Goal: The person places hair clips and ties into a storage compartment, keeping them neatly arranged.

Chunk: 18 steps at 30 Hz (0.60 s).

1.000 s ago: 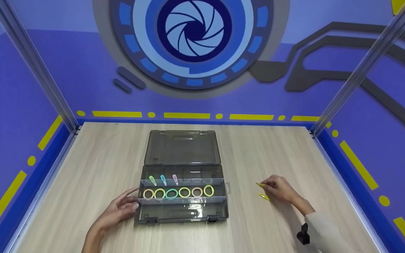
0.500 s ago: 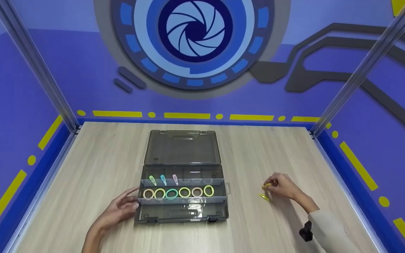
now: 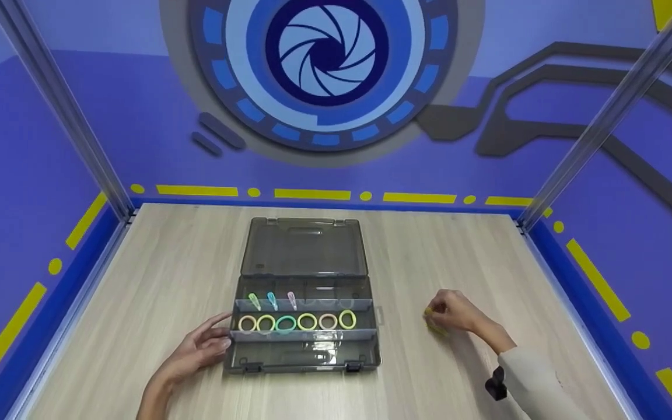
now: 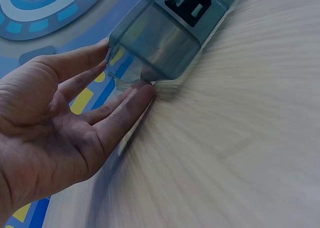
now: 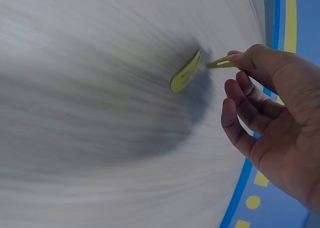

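My right hand pinches a yellow snap hair clip between thumb and index finger; the other fingers are loosely bent. Close beside it a second yellow hair clip lies on the table, partly hidden by the hand in the head view. With nearly straight fingers, my left hand touches the left side of an opened smoky clear plastic box. Three hair clips, green, blue and pink, lean in its back compartment. Several coloured hair ties stand in a row in the middle one.
The light wood table is bounded by blue-purple panels and metal posts. Behind the box, its lid lies folded back. Two dark latches are on its front edge. The front compartment shows only reflections.
My right hand shifted slightly right, then back left over the lying clip, and the clip it pinches has turned. My left hand stays at the box. The head view has tilted slightly.
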{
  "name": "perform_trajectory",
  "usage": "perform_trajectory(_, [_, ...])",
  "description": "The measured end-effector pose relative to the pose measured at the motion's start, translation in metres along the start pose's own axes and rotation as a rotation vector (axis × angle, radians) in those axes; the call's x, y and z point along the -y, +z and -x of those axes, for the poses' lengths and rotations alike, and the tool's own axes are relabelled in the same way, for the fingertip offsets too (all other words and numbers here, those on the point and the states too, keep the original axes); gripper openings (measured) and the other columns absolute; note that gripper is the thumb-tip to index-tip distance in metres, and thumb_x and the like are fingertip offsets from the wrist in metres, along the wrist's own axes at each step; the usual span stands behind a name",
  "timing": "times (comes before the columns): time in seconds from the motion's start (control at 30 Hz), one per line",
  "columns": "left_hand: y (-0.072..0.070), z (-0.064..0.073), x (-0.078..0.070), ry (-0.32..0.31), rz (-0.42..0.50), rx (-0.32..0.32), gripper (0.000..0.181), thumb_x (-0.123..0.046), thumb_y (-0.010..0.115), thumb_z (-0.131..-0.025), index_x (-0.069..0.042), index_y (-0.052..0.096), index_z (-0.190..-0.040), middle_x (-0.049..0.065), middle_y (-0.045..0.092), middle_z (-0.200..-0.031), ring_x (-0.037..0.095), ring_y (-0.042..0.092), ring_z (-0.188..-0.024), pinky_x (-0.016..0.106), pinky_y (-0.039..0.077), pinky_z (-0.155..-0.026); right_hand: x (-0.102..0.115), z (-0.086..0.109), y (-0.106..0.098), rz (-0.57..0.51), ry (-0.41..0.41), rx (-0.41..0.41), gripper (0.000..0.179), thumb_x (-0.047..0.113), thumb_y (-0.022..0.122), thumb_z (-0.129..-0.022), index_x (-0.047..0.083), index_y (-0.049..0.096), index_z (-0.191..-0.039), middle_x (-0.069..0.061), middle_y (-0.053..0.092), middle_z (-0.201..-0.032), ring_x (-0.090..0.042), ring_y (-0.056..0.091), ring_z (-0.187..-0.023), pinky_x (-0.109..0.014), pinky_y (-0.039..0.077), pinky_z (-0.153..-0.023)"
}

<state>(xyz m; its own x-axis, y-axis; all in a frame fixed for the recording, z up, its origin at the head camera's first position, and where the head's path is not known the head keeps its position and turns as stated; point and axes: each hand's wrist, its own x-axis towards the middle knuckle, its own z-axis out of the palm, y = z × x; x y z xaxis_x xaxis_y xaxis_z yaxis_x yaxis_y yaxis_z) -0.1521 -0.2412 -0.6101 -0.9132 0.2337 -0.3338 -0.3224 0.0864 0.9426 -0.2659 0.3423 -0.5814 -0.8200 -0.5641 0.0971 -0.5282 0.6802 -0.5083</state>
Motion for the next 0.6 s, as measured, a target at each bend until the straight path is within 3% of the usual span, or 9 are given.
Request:
perform_trajectory(0.33, [0.0005,-0.0006,0.0011,-0.008,-0.008,-0.005,0.073,-0.025,0.065,-0.101,-0.01,0.026,-0.162,0.022,0.049,-0.144,0.018,0.061,-0.12,0.041,0.056,-0.101,-0.0063,0.0001,0.0119,-0.154,0.053,0.048,0.013,0.007,0.069,-0.096,-0.004,0.076,-0.099,-0.015,0.076,-0.092,-0.008,0.067,-0.079,-0.02,0.054,-0.069])
perform_trajectory(0.6, [-0.0004,-0.0008,0.0014,0.001,-0.002,0.0,0.072,-0.025,0.065,-0.102,-0.011,0.027,-0.162,0.022,0.049,-0.144,0.017,0.06,-0.12,0.043,0.056,-0.102,-0.0091,-0.0027,0.0095,-0.224,0.059,0.004,0.018,0.002,0.069,-0.095,-0.008,0.073,-0.108,-0.019,0.075,-0.093,-0.01,0.067,-0.08,-0.018,0.051,-0.068])
